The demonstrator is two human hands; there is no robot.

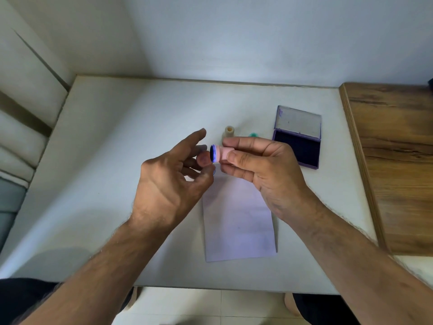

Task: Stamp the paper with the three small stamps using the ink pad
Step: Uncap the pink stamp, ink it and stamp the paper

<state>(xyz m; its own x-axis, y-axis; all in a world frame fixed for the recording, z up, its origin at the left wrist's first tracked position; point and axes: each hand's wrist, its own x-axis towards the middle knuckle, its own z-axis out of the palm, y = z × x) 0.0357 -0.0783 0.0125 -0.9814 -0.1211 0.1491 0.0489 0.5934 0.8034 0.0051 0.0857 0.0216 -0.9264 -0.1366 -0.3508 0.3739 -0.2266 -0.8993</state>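
Observation:
My right hand (262, 170) holds a small pink stamp (221, 154) sideways above the table, its blue-inked round face pointing left. My left hand (173, 174) is open beside it, fingers spread, fingertips close to the inked face. A white sheet of paper (239, 221) lies flat below the hands; its top edge is hidden by them. A beige stamp (229, 132) stands upright behind my right hand. A green stamp (253, 134) peeks out just right of it, mostly hidden. The purple ink pad (298, 146) lies open at the right, lid raised.
The white table (105, 148) ends at a wall behind and a near edge by my lap. A wooden surface (396, 160) adjoins it on the right. Cushioned seating (21, 137) runs along the left.

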